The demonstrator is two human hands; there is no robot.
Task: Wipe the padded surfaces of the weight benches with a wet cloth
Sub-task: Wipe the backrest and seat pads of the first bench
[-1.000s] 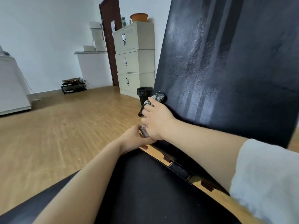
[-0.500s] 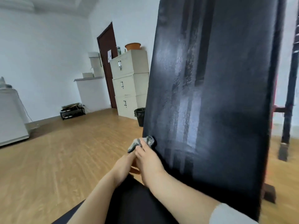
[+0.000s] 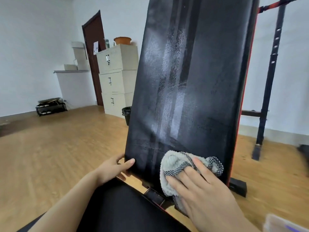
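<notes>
Fingers [image 3: 189,174] of the right hand [image 3: 205,190] lie spread and straight, pressing the wet cloth [image 3: 175,162] flat against the backrest pad [image 3: 192,81] near its lower right corner. At the pad's lower left edge the left hand [image 3: 112,168] pinches it, thumb in front. The bunched cloth could slip from under such flat fingers, and the streaks higher up the pad may be missed. No brand or writing is readable.

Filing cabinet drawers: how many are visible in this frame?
3, stacked in the beige filing cabinet by the door: top drawer, middle drawer, bottom drawer. The backrest pad covers the cabinet's right side, so more could be hidden there.
</notes>
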